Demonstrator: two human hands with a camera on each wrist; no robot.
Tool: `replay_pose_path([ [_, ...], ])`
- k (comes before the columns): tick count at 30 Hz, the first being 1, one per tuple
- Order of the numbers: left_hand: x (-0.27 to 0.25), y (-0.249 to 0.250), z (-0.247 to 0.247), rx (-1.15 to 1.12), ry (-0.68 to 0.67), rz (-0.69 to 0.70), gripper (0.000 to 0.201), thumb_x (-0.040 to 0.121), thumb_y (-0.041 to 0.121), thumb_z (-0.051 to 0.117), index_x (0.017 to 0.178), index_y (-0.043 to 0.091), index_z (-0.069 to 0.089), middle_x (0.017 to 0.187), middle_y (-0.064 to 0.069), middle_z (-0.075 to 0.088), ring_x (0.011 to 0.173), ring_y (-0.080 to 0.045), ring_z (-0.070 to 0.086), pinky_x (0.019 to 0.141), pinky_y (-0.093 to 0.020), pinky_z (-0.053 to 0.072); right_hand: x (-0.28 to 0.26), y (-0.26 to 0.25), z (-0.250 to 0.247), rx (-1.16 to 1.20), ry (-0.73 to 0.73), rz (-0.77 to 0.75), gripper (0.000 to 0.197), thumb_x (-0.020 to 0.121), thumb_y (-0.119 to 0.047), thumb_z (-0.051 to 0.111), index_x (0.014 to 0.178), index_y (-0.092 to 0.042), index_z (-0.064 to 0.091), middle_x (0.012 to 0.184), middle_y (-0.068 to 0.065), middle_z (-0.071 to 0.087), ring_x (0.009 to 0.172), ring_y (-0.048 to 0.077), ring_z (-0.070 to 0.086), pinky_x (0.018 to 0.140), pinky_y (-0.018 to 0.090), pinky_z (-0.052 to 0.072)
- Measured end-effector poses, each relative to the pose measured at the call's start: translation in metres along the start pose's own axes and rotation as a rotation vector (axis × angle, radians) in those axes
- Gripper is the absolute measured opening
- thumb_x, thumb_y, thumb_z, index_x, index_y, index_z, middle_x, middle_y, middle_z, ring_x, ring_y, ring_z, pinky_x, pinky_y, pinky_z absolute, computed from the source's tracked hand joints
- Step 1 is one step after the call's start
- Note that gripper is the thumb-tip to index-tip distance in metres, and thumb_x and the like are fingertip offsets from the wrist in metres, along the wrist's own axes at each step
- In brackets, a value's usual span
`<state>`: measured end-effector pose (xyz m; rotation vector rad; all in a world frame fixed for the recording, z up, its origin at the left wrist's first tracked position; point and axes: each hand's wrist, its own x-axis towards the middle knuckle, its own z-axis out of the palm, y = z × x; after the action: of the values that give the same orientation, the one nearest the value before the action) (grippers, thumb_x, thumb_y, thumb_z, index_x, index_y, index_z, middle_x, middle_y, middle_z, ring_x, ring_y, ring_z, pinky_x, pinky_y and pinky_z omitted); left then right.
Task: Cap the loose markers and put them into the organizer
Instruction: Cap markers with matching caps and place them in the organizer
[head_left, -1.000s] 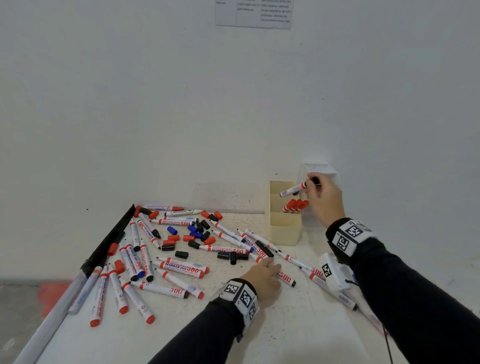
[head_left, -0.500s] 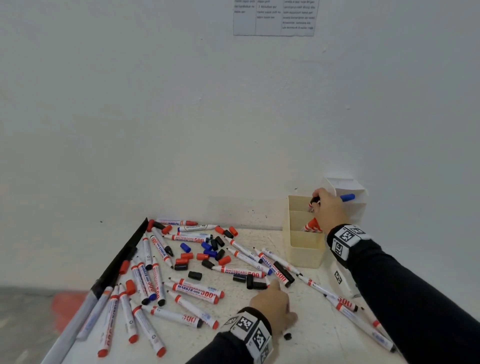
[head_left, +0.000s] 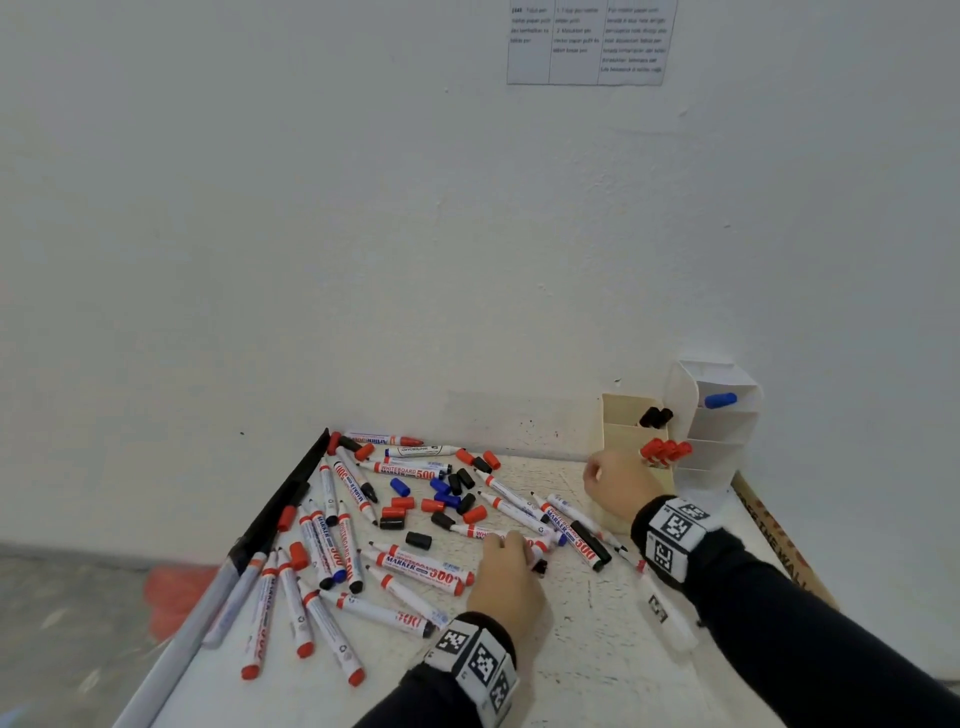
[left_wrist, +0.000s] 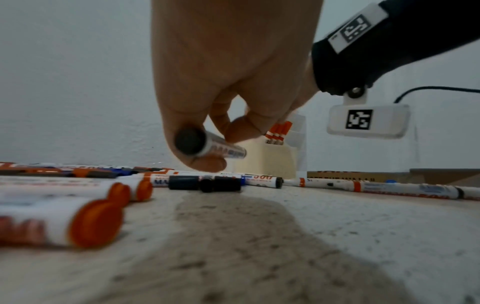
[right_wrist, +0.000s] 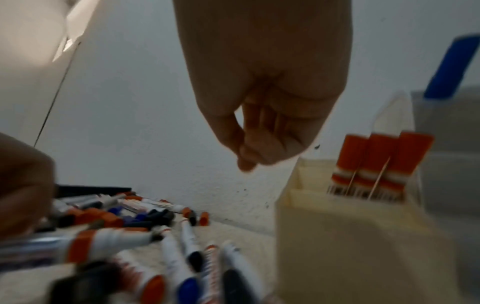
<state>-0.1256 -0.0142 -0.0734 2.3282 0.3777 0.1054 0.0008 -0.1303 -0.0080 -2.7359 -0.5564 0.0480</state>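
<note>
Many loose whiteboard markers (head_left: 415, 564) and separate red, blue and black caps (head_left: 447, 499) lie across the white table (head_left: 597, 649). My left hand (head_left: 524, 553) pinches a black-ended marker (left_wrist: 197, 144) between thumb and fingers just above the table (left_wrist: 215, 148). My right hand (head_left: 602, 475) hangs with loosely curled fingers and holds nothing (right_wrist: 249, 156), close to the left of the beige organizer (head_left: 623, 431). That box holds black-capped markers (head_left: 655, 417) and red-capped markers (head_left: 665, 451). A white tiered organizer (head_left: 727, 431) beside it holds a blue-capped marker (head_left: 720, 400).
A black bar (head_left: 280, 514) runs along the table's left edge. A cardboard strip (head_left: 779, 545) lies along the right edge. A white tagged device (head_left: 665, 613) sits under my right forearm. The white wall stands right behind the organizers, with a printed sheet (head_left: 587, 44) high up.
My right hand let go of its marker at the organizers and came down to the left of the beige box. My left hand took hold of a black-ended marker. The head camera tilted up.
</note>
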Motion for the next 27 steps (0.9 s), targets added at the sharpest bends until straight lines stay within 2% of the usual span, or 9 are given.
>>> replay_pose_path([
  [3,-0.005,-0.011,-0.009,-0.063,0.04,-0.019,0.023,0.091,0.013,0.051,0.113,0.015,0.046,0.114,-0.003,0.044,0.081,-0.005,0.044,0.074,-0.013,0.043,-0.011,0.006,0.027,-0.111,-0.199,0.142,0.02,0.091,-0.014,0.05,0.106,-0.006,0.061,0.108,0.008,0.065,0.086,0.018,0.056,0.081,0.024,0.048],
  [5,-0.009,-0.019,-0.014,-0.079,0.039,-0.021,0.025,0.09,0.014,0.052,0.114,0.016,0.045,0.108,-0.001,0.044,0.076,-0.003,0.042,0.066,-0.011,0.04,-0.018,0.011,0.04,-0.163,-0.239,0.187,0.024,0.091,-0.018,0.053,0.111,-0.006,0.059,0.112,0.008,0.064,0.088,0.017,0.058,0.082,0.023,0.047],
  [7,-0.012,-0.024,-0.016,-0.072,0.035,-0.022,0.028,0.091,0.012,0.052,0.118,0.016,0.046,0.107,0.0,0.045,0.082,-0.006,0.044,0.075,-0.014,0.043,-0.022,0.017,0.049,-0.151,-0.232,0.231,0.027,0.09,-0.021,0.057,0.113,-0.007,0.059,0.111,0.007,0.064,0.096,0.018,0.062,0.081,0.022,0.047],
  [9,-0.014,-0.025,-0.016,-0.05,0.013,-0.028,0.028,0.09,0.013,0.053,0.119,0.016,0.051,0.111,0.0,0.05,0.089,-0.008,0.049,0.086,-0.019,0.047,-0.023,0.022,0.055,-0.075,-0.193,0.275,0.029,0.087,-0.022,0.061,0.112,-0.007,0.059,0.108,0.007,0.064,0.093,0.018,0.061,0.08,0.023,0.048],
  [14,-0.02,-0.025,-0.007,-0.04,-0.028,-0.038,0.027,0.091,0.016,0.051,0.118,0.018,0.055,0.113,0.0,0.056,0.086,-0.008,0.052,0.085,-0.019,0.048,-0.03,0.027,0.053,0.009,-0.166,0.328,0.026,0.089,-0.023,0.058,0.11,-0.008,0.058,0.107,0.007,0.063,0.09,0.018,0.058,0.081,0.024,0.047],
  [19,-0.021,-0.025,-0.002,-0.026,-0.019,-0.056,0.028,0.092,0.015,0.05,0.12,0.02,0.055,0.118,0.001,0.054,0.096,-0.008,0.054,0.088,-0.019,0.046,-0.044,0.03,0.05,0.025,-0.156,0.255,0.007,0.091,-0.018,0.053,0.095,-0.016,0.048,0.095,0.002,0.051,0.084,0.016,0.05,0.074,0.022,0.042],
  [21,-0.022,-0.026,0.0,-0.03,-0.012,-0.063,0.028,0.092,0.016,0.05,0.119,0.02,0.055,0.119,0.001,0.053,0.098,-0.008,0.054,0.089,-0.019,0.046,-0.049,0.031,0.049,0.117,-0.101,0.205,0.01,0.091,-0.013,0.051,0.1,-0.016,0.049,0.096,0.002,0.049,0.08,0.015,0.049,0.073,0.021,0.043],
  [24,-0.024,-0.027,0.001,-0.011,-0.001,-0.057,0.027,0.093,0.016,0.049,0.119,0.021,0.054,0.119,0.001,0.052,0.097,-0.009,0.051,0.09,-0.019,0.044,-0.053,0.029,0.045,0.287,0.0,0.079,0.021,0.09,-0.007,0.05,0.109,-0.017,0.054,0.097,0.002,0.046,0.071,0.005,0.045,0.057,0.011,0.037],
  [27,-0.024,-0.027,0.003,-0.01,0.014,-0.046,0.029,0.093,0.016,0.049,0.121,0.021,0.053,0.119,0.002,0.053,0.099,-0.008,0.05,0.093,-0.02,0.043,-0.061,0.02,0.043,0.49,-0.009,-0.025,0.02,0.086,-0.005,0.058,0.089,-0.023,0.051,0.083,-0.002,0.054,0.069,0.006,0.051,0.057,0.01,0.04],
])
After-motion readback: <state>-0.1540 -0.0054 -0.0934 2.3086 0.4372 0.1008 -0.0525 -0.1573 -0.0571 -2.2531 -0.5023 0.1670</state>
